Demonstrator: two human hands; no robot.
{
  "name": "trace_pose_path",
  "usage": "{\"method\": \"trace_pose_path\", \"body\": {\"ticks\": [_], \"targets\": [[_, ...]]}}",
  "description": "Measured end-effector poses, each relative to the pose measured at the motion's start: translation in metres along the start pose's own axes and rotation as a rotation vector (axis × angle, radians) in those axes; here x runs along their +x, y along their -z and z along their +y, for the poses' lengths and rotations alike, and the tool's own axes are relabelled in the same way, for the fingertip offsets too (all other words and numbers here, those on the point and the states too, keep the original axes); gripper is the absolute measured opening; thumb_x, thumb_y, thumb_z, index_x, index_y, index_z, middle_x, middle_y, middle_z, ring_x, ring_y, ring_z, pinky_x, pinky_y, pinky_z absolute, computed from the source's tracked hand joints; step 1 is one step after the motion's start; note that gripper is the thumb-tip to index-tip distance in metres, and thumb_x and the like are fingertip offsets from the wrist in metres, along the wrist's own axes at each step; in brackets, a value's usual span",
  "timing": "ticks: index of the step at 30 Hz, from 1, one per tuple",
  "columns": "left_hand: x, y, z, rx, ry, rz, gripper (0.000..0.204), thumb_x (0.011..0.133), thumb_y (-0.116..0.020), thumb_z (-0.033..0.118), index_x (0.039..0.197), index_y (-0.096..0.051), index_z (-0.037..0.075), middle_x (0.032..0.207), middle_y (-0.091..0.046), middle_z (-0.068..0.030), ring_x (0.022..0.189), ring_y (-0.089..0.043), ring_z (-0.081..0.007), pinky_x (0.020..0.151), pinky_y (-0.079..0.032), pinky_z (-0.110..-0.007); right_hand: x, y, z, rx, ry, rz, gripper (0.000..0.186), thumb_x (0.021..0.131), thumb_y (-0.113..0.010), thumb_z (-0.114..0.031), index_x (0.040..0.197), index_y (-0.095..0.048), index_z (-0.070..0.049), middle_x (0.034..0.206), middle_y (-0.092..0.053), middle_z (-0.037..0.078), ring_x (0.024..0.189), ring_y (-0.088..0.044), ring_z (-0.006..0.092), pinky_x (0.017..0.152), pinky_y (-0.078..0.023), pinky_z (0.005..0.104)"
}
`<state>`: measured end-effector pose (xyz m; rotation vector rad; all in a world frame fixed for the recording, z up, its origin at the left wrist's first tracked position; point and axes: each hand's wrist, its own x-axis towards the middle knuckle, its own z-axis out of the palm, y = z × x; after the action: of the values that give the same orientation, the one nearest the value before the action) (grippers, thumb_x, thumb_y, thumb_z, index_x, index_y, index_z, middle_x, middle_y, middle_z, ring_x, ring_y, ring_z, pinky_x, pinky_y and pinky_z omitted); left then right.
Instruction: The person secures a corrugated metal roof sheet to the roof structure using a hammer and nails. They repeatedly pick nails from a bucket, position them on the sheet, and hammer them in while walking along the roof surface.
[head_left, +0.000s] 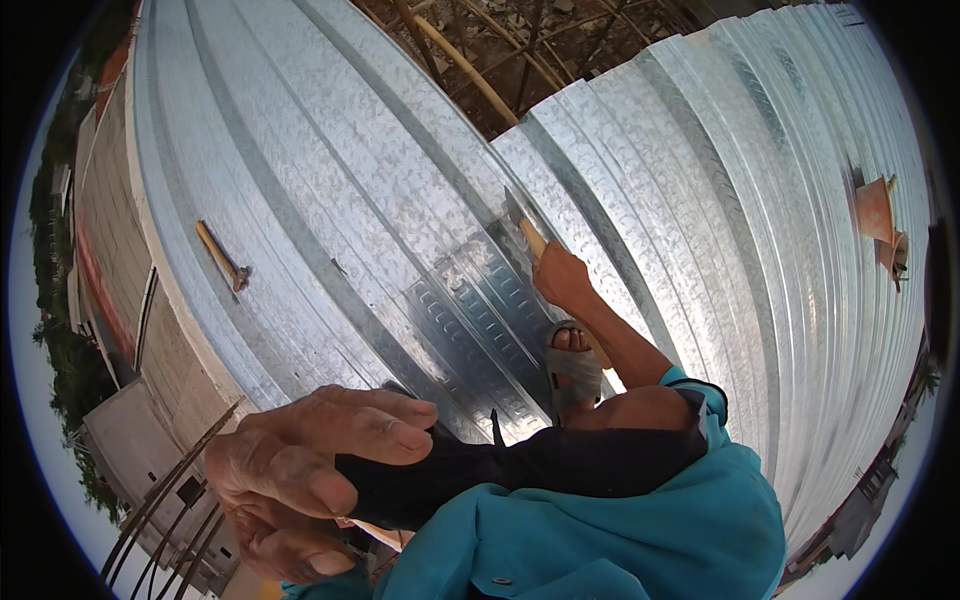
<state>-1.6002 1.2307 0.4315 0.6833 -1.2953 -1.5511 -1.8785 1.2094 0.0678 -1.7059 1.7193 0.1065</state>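
My right hand (563, 276) is closed round the wooden handle of a tool with a pointed grey metal blade (514, 206). The blade lies over a long seam between ribbed, galvanized metal sheets (330, 150); whether it touches them I cannot tell. Large and close at the lower left, my left hand (310, 465) is raised with bent, parted fingers and nothing in them. On the sheet farther left lies a hammer (222, 255) with a wooden handle. My sandalled foot (573, 365) rests on the metal just below my right hand.
Beyond the sheets' far edge, bamboo poles (465, 70) cross over a lower level strewn with rubble. A concrete ledge (180, 250) runs along the left side. Thin steel bars (165, 510) stick up at lower left. An orange-brown container (875, 210) stands at the far right.
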Motion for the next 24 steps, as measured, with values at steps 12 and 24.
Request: {"method": "trace_pose_path", "body": {"ticks": [12, 24], "targets": [[0.009, -0.135, -0.039, -0.107, -0.125, 0.822, 0.034, 0.097, -0.068, 0.022, 0.074, -0.048, 0.007, 0.088, -0.071, -0.0293, 0.061, -0.072, -0.0278, 0.059, -0.062, -0.032, -0.044, 0.01, 0.017, 0.068, -0.111, -0.225, 0.044, 0.095, -0.064, -0.035, 0.108, -0.057, 0.007, 0.088, -0.069, 0.029, 0.086, -0.07, 0.0452, 0.076, -0.056, 0.0511], [-0.028, -0.067, -0.079, -0.884, -0.397, 0.244, 0.008, 0.098, -0.05, 0.003, 0.094, -0.056, -0.002, 0.125, -0.055, -0.0476, 0.115, -0.063, -0.0497, 0.11, -0.038, -0.059, -0.119, -0.002, 0.026, 0.201, -0.225, -0.398, 0.048, 0.09, -0.072, -0.037, 0.124, -0.058, -0.005, 0.101, -0.071, 0.022, 0.099, -0.069, 0.0406, 0.084, -0.054, 0.0462]]}}
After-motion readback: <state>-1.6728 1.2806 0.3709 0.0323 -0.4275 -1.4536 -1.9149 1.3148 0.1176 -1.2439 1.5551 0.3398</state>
